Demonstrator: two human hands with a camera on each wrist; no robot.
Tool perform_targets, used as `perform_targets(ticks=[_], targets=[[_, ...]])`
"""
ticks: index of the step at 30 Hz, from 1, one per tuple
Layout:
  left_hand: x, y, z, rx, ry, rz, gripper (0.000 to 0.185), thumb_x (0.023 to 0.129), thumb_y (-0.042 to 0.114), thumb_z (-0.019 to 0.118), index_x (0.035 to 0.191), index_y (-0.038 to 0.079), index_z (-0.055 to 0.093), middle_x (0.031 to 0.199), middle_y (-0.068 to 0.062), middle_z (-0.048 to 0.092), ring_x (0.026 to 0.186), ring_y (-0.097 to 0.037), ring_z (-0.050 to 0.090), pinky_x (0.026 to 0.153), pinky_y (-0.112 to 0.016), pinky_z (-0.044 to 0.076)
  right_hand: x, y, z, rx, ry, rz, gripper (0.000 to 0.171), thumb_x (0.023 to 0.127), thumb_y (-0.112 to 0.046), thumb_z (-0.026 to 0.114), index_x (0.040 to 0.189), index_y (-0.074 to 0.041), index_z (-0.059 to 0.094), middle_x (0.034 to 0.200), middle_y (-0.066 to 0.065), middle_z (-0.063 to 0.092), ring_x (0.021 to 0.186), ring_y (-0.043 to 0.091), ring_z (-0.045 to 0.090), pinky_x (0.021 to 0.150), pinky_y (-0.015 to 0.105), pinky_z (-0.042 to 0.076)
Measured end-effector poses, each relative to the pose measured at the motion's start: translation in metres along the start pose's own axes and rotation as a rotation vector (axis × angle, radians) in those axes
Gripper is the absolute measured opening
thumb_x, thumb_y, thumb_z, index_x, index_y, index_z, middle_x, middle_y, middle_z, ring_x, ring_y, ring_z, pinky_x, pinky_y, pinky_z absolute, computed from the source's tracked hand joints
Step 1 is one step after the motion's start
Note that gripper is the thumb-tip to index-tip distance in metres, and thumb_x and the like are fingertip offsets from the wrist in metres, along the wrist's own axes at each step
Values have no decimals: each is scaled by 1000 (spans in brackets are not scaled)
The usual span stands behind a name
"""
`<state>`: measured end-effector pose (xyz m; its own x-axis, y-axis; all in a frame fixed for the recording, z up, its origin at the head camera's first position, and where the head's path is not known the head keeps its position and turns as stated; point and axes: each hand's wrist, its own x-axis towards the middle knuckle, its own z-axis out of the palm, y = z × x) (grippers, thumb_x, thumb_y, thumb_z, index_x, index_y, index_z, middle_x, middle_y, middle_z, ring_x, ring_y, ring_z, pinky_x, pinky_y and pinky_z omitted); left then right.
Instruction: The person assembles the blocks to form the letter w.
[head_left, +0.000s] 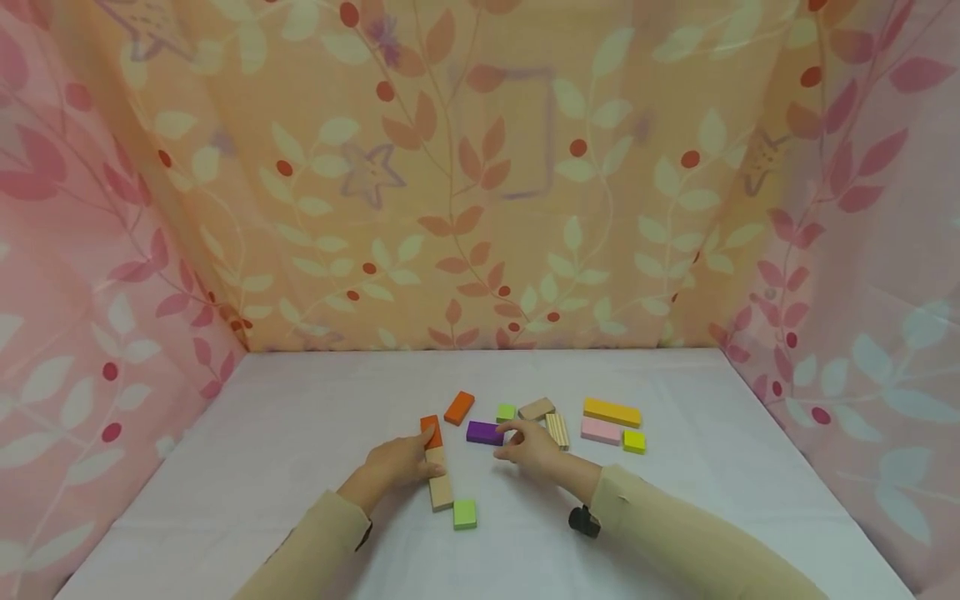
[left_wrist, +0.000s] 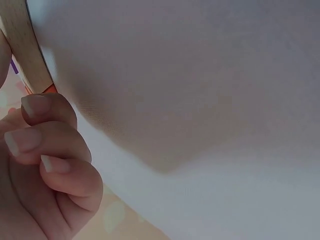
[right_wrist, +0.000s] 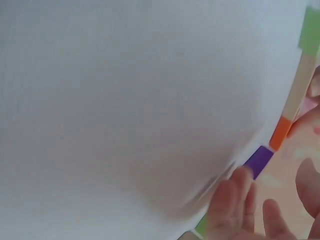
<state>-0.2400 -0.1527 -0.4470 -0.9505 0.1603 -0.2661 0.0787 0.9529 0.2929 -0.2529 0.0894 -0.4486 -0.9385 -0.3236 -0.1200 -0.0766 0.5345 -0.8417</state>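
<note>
My left hand (head_left: 401, 461) rests against a row of blocks on the left, its fingers loosely bent. A fingertip touches an orange block (head_left: 431, 427), and the thumb lies at a plain wooden block (head_left: 435, 456) below it. A second wooden block (head_left: 441, 493) continues the row, with a light green block (head_left: 465, 514) at its near end. My right hand (head_left: 531, 450) is beside a purple block (head_left: 482, 432), thumb and forefinger apart. One fingertip reaches the purple block's right end; whether it presses there is unclear. In the right wrist view the purple block (right_wrist: 259, 161) lies near the orange block's end.
Behind are another orange block (head_left: 460, 407), a small green block (head_left: 506, 412), a wooden block (head_left: 537, 408) and a striped block (head_left: 557, 431). Farther right lie an orange-yellow block (head_left: 612, 412), a pink block (head_left: 601, 430) and a yellow block (head_left: 634, 442). Patterned curtains (head_left: 450, 208) surround the white table (head_left: 300, 400).
</note>
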Motion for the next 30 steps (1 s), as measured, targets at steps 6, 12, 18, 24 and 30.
perform_targets(ticks=[6, 12, 18, 24, 30], targets=[[0, -2, 0, 10, 8, 9, 81, 84, 49, 70, 147, 7, 42, 132, -19, 57, 119, -40, 54, 92, -57, 44, 11, 3, -3, 46, 27, 48, 45, 86, -8, 74, 127, 1, 59, 72, 7, 59, 59, 16, 61, 56, 26, 49], [-3, 1, -3, 3, 0, 10, 81, 84, 48, 71, 148, 8, 41, 134, -20, 56, 120, -42, 53, 93, -58, 43, 19, 6, -5, 9, 5, 59, 47, 84, -7, 76, 128, 1, 60, 65, 6, 61, 54, 13, 57, 54, 25, 49], [-2, 1, 0, -21, -1, 1, 80, 85, 48, 70, 148, 8, 41, 135, -19, 55, 122, -41, 52, 94, -57, 43, 24, 7, -8, -19, -13, 82, 50, 82, -6, 77, 128, 0, 59, 66, 6, 60, 53, 12, 55, 52, 25, 49], [-4, 2, -2, -12, 2, -6, 81, 83, 49, 71, 148, 9, 42, 134, -19, 56, 120, -41, 53, 92, -57, 44, 28, 7, -8, -19, -45, 94, 52, 79, -7, 80, 126, 2, 59, 64, 8, 62, 51, 13, 59, 51, 27, 51], [-4, 1, -1, -5, 4, 1, 80, 83, 48, 71, 147, 8, 43, 133, -20, 57, 120, -40, 53, 92, -57, 44, 34, 7, -4, -18, -23, 144, 52, 79, -6, 80, 127, 1, 60, 61, 9, 62, 47, 11, 58, 49, 26, 51]])
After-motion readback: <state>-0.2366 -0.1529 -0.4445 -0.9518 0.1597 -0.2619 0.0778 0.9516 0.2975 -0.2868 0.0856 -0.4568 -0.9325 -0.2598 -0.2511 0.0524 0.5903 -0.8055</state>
